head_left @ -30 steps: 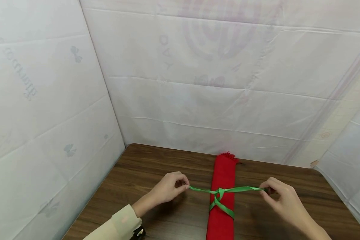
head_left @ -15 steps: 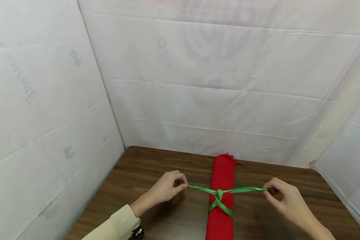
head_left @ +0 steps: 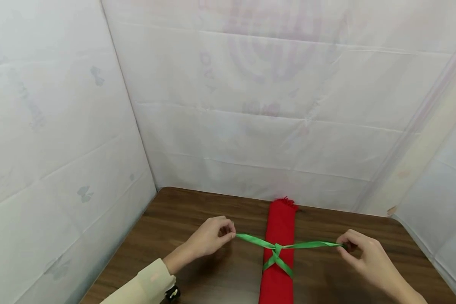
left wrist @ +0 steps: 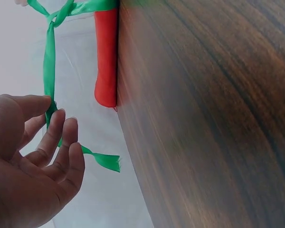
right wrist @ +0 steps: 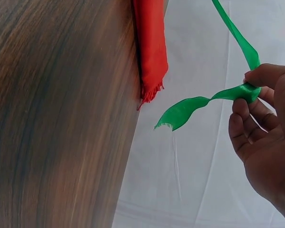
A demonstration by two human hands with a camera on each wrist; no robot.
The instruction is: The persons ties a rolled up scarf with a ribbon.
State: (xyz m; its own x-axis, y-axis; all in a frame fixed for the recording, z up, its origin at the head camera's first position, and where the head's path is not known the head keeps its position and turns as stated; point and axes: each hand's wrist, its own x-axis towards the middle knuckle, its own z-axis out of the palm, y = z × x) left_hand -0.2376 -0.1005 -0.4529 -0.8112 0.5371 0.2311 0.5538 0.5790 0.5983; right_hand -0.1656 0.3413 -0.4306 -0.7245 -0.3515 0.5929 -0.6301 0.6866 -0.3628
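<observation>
A folded red scarf (head_left: 280,228) with a fringed far end lies lengthwise on the table. Round its middle runs a green ribbon (head_left: 277,256), crossed in a single knot on top. My left hand (head_left: 209,238) pinches one ribbon end between thumb and forefinger, left of the scarf. On the other side, my right hand (head_left: 365,255) pinches the opposite end. Both lengths stretch out sideways from the knot, above the table. In the left wrist view a loose ribbon tail (left wrist: 107,161) hangs past the fingers; a frayed tail (right wrist: 180,113) shows likewise in the right wrist view.
The dark wood-grain table (head_left: 167,211) has rounded far corners. Pale printed sheeting (head_left: 228,126) stands behind it and along both sides. A black band (head_left: 172,293) sits at the left wrist, below a cream sleeve (head_left: 144,283).
My hands have drawn slightly farther apart, left hand leftward and right hand rightward, with the ribbon ends still pinched. The knot looks smaller and tighter. The head view has shifted a little.
</observation>
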